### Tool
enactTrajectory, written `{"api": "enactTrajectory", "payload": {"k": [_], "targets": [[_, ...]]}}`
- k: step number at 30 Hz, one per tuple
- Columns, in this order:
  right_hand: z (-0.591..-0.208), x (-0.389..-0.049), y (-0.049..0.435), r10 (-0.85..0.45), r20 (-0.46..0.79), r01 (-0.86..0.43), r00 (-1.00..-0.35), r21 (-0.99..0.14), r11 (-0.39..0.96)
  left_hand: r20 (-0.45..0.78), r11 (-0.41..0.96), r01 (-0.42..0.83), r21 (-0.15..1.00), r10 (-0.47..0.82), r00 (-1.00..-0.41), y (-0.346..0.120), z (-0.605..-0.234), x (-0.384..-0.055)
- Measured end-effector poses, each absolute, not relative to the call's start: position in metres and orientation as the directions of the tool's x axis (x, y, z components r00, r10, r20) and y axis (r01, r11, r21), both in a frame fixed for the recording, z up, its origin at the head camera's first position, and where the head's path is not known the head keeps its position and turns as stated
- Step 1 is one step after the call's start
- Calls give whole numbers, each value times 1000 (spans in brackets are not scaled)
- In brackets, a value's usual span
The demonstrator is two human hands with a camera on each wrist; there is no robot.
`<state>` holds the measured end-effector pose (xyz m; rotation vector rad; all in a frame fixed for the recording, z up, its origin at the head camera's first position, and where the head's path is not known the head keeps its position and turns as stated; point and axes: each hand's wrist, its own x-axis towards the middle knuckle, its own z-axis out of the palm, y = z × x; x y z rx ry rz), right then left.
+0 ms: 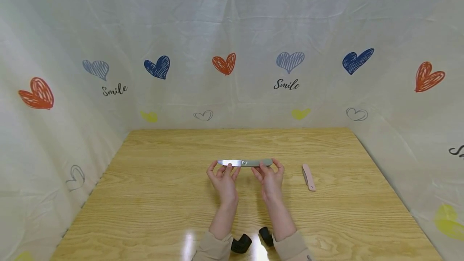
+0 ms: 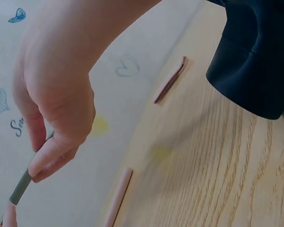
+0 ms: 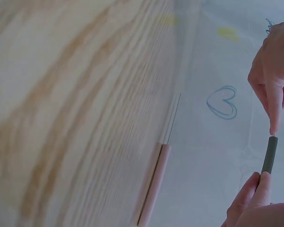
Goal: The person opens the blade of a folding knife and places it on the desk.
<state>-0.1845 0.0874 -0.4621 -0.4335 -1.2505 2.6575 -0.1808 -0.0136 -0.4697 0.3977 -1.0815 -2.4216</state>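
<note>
A folding knife (image 1: 256,163) with a grey-green handle and its blade swung out is held level above the table, between both hands. My left hand (image 1: 225,186) holds the blade end with fingertips and thumb. With its fingers, my right hand (image 1: 272,180) grips the handle (image 3: 270,156). In the left wrist view the right hand (image 2: 61,104) curls round the handle. A second folding knife (image 1: 309,177), pink and folded, lies right of the right hand. The right wrist view shows another pink-handled knife (image 3: 155,184) on the table, its thin blade extended; the hands and green knife hide it in the head view.
The wooden table (image 1: 163,196) ends at a white cloth backdrop (image 1: 253,35) printed with hearts and lettering. Black wrist camera housings (image 1: 241,244) sit by the beige sleeves (image 1: 214,248), close above the table's near side.
</note>
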Motion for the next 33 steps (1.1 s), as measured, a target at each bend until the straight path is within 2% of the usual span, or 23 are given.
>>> {"api": "enactTrajectory", "payload": {"k": [5, 15, 19, 24, 33], "targets": [[-461, -183, 93, 286, -181, -10, -941, -830, -558, -80, -575, 264, 775, -503, -860, -14, -468, -180], [-456, -188, 120, 258, -179, 133, -949, -974, -185, -110, -456, 116, 882, -440, -891, -33, -469, -181], [-456, -189, 131, 193, -181, 175, -964, -983, -49, -132, -405, 42, 913, -392, -910, -45, -472, -179], [-456, -187, 142, 94, -227, 232, -969, -971, 55, -170, -349, -56, 935, -305, -937, -57, -475, -176], [-458, -187, 161, -110, -258, 229, -960, -947, 227, -240, -206, -221, 953, -71, -968, -78, -479, -176]]}}
